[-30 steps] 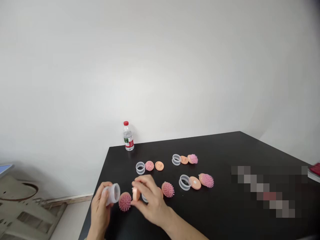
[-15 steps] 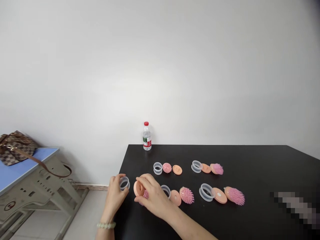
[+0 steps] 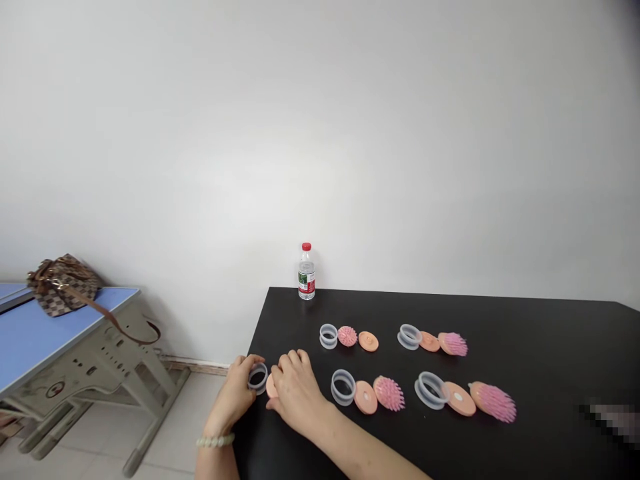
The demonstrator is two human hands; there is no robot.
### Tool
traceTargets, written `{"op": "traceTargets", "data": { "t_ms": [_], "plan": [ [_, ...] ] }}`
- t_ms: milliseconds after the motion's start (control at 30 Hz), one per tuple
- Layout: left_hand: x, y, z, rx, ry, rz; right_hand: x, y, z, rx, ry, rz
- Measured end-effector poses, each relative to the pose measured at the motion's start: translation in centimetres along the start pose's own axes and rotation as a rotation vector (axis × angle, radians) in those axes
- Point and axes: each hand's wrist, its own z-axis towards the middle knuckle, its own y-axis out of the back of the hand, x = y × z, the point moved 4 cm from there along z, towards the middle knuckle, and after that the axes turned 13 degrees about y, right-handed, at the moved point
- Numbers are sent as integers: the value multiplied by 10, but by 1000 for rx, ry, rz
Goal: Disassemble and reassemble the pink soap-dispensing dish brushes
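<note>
At the table's left edge, my left hand [image 3: 233, 393] curls its thumb and fingers around a translucent plastic ring [image 3: 258, 379]. Just right of it, my right hand [image 3: 297, 393] is closed over a peach disc [image 3: 271, 386], mostly covered by the fingers. Beyond my right hand lie another translucent ring [image 3: 343, 387], a flat peach disc [image 3: 366, 398] and a pink bristled brush head [image 3: 389, 393], side by side. Farther back are a smaller ring [image 3: 329, 336], a round pink bristled piece [image 3: 347, 336] and a peach disc [image 3: 369, 341].
On the black table [image 3: 540, 347], more rings, discs and pink brush heads [image 3: 494, 401] lie to the right. A red-capped water bottle [image 3: 307, 273] stands by the wall. Left of a floor gap, a blue-topped desk [image 3: 113, 298] carries a checked handbag [image 3: 67, 283].
My right hand has lowered the peach disc, and its fingers now cover most of it. The pink bristles seen under that hand are hidden. The view has turned slightly left.
</note>
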Motion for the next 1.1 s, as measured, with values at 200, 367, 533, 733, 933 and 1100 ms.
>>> {"op": "traceTargets", "data": {
  "t_ms": [200,367,533,733,933,1100],
  "plan": [
    [-7,2,-10,66,-13,22,-3,-18,5,21,-4,-72],
    [-14,3,-14,88,6,28,-2,-25,7,89,10,-98],
    [-16,2,-16,109,7,21,0,-22,6,102,19,-93],
    [-15,4,-18,141,-33,0,-2,1,-14,-150,80,-35],
    [-11,15,-22,172,-117,-68,-10,46,-93,-541,119,69],
    [-25,24,-23,7,-281,-224,-15,57,-180,-668,217,-69]
  ]
}}
